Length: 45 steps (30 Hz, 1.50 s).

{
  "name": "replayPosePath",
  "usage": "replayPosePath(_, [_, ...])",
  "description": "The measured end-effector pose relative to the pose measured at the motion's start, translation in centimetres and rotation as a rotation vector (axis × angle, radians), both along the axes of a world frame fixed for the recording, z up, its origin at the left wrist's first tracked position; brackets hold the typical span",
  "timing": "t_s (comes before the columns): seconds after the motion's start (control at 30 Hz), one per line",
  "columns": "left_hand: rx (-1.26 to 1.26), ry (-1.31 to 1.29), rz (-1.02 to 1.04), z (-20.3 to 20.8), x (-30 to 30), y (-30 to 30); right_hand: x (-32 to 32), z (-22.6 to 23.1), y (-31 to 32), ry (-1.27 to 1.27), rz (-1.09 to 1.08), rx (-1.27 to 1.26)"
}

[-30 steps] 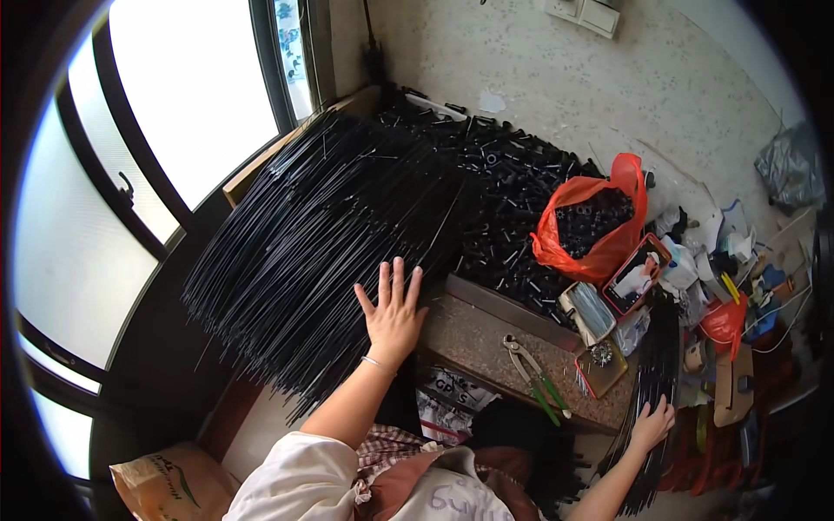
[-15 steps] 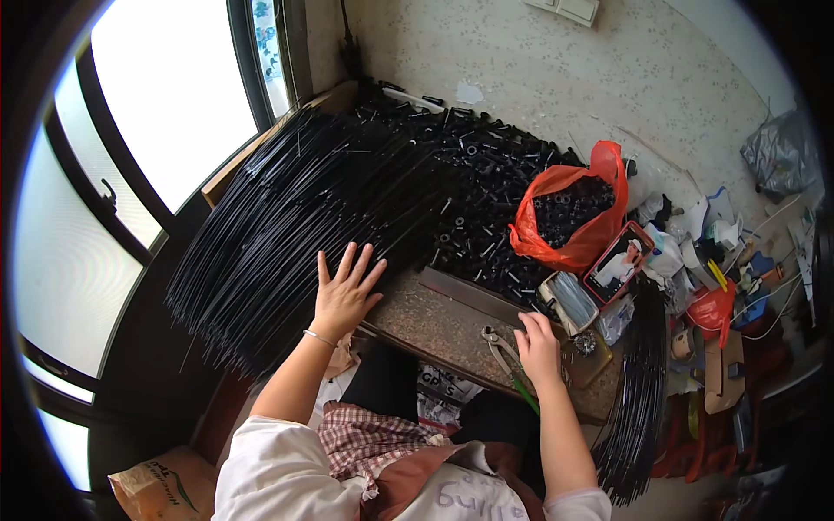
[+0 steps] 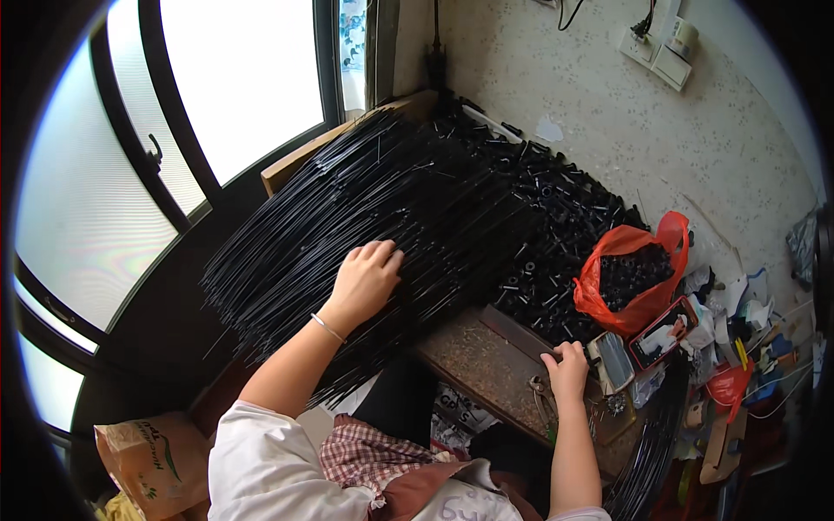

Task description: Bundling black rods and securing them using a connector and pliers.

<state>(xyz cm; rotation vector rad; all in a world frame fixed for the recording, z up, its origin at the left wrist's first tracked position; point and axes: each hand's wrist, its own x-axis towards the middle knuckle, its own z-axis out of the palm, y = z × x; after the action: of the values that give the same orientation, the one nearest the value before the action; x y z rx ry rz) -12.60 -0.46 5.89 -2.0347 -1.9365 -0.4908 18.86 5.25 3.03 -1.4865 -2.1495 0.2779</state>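
A thick heap of long thin black cables (image 3: 295,217) lies across the left of the table. My left hand (image 3: 367,280), wearing a bracelet, is curled down on the heap with its fingers closed among the cables; the fingertips are hidden. At the right end of a dark flat bar (image 3: 512,334) my right hand (image 3: 568,372) is held in a pinch. What it holds, if anything, is too small to make out. Pliers with green handles (image 3: 540,401) lie on the table just beside that hand.
Small black tubular parts (image 3: 556,200) are heaped behind the bar. To the right stand a red plastic bag (image 3: 599,260) of black parts, a box (image 3: 612,360) and a phone (image 3: 665,332). More cables (image 3: 647,451) hang at the right edge; a paper bag (image 3: 156,460) sits lower left.
The view has turned, so everything sits further right or lower. My left hand has gone from spread flat to curled on the cables. My right hand remains at the bar's end.
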Motion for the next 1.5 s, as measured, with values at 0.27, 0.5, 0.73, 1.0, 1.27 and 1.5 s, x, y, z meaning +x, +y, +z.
replayPosePath(0.27, [-0.108,-0.094,0.245,-0.2,0.3,4.5,-0.6,0.8,-0.3,-0.005,-0.037,-0.058])
replayPosePath(0.5, [-0.065,-0.25,0.21,2.0,-3.0,4.9,1.9,-1.0,-4.4,0.366,0.121,0.051])
replayPosePath(0.73, [-0.094,-0.081,0.253,0.3,-1.3,4.6,4.2,-1.9,-7.6,-0.013,0.234,0.209])
replayPosePath(1.0, [-0.168,-0.215,0.264,0.9,-1.4,3.7,6.1,-2.1,-8.2,0.114,0.171,0.113])
replayPosePath(1.27, [-0.066,-0.488,0.158,7.0,-1.0,5.3,6.6,-2.5,-8.1,0.125,0.144,0.095])
replayPosePath(1.5, [-0.169,-1.402,-0.151,13.1,2.1,8.0,6.3,-2.5,-8.0,0.124,0.145,0.098])
